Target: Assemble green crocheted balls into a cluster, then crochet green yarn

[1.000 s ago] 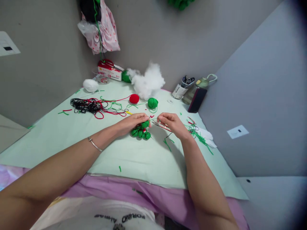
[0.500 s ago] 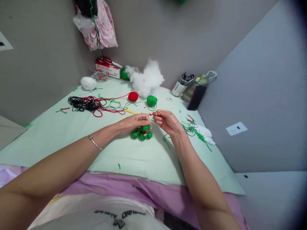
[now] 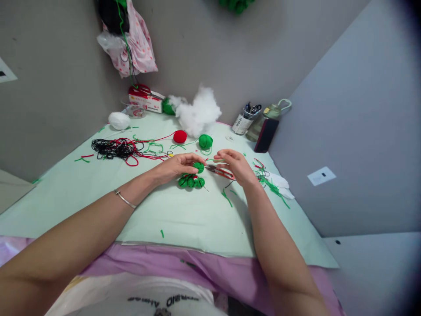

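Note:
My left hand (image 3: 176, 166) is closed on the top of a small green crocheted piece (image 3: 192, 177) made of several green balls, which rests on the pale green table cover (image 3: 98, 193). My right hand (image 3: 235, 166) is just to its right, fingers pinched on a thin green strand that runs toward the piece. Red-handled thread snips (image 3: 219, 172) lie on the cover under the right hand's fingers. A silver bangle (image 3: 123, 199) circles my left wrist.
Beyond the hands lie a green yarn ball (image 3: 205, 141), a red yarn ball (image 3: 180, 136), tangled black and red yarn (image 3: 116, 147), white stuffing (image 3: 199, 112) and a white yarn ball (image 3: 119, 120). A tin of tools (image 3: 242, 120), bottle and dark phone (image 3: 265, 134) stand far right. Green scraps (image 3: 271, 184) lie right.
My right hand rose close to the left hand half a second ago, then drew back right and lower. The red snips, hidden then, show again beneath it. The left hand stayed on the green piece.

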Demonstrator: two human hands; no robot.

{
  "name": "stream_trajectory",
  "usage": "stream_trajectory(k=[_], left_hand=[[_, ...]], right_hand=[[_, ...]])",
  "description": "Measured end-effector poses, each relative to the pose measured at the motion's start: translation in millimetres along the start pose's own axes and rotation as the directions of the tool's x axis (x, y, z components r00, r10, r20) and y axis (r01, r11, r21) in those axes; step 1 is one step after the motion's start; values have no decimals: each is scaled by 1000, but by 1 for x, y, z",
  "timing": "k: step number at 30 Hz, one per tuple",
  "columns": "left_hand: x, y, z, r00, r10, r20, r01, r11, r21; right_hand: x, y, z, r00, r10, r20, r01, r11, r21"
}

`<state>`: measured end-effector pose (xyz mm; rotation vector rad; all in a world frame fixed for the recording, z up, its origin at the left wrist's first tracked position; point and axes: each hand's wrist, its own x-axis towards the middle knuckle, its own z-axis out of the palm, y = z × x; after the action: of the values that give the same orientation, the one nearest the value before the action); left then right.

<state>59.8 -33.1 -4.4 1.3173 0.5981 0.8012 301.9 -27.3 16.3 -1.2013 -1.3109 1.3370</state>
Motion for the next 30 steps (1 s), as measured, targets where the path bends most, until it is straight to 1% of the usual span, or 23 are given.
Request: stream_trajectory(k=[1,2,3,4,5,6,7,8,9,11,12,14,18,20,22,24,25,27,30], left_hand=[[0,1,-1,1000,1,-13,-2,1000,-3],[0,1,-2,1000,7,-23,-7,1000,-7],[1,0,-3,1000,12,-28,-13,1000,-9],[1,0,-4,999,16,-30,-16,1000,-7],[1,-1,-5,999,17,-29,-17,1000,-4],[1,-2,-5,999,17,-29,-17,1000,-1],[1,-3,-6,999,16,-29,-16,1000,-2],[1,-3,-6,999,12,-30,-12,1000,-7],[2,-4,-6,999,8,-33,-9,1000,-15],[2,-4,-6,999,7,-52,-8,999,-37],[3,-4,-5,998,7,-68,-10,999,-46],[3,-3,-5,994,6,-110,-12,998,-56],[3,-5,-6,982,16,-186,-22,999,-33],[3,-6,-6,976,56,-209,-53,998,19],[2,-7,-4,969,104,-223,-84,992,95],[2,-8,-1,960,147,-239,-105,978,181],[1,-8,0,955,168,-244,-113,968,224],[1,-10,3,946,217,-241,-138,942,306],[1,-12,6,938,283,-200,-186,898,398]], right_hand=[[-1,-1,-6,999,-44,-10,42,984,-175],[-2,-1,-11,996,-89,-13,77,923,-378],[-3,-1,-16,993,-117,1,96,809,-580],[-5,-1,-19,993,-117,26,97,665,-741],[-6,-1,-20,994,-91,56,95,518,-850],[-8,0,-20,995,-52,87,101,394,-914],[-9,0,-18,993,-16,116,116,298,-948],[-11,1,-15,989,11,148,142,226,-964],[-11,1,-11,984,24,176,169,172,-970],[-12,2,-5,981,15,192,189,113,-975],[-12,3,-3,983,-4,182,181,106,-978],[-12,4,-1,987,-54,150,156,133,-979],[-10,4,-6,987,-118,110,136,251,-958],[-8,2,-8,986,-143,81,127,358,-925],[-7,0,-8,986,-147,79,144,513,-846],[-7,-2,-7,979,-133,152,203,640,-742],[-7,-3,-5,970,-130,206,239,674,-699],[-8,-3,-1,946,-142,292,306,687,-659],[-10,-1,4,936,-154,318,336,663,-669]])
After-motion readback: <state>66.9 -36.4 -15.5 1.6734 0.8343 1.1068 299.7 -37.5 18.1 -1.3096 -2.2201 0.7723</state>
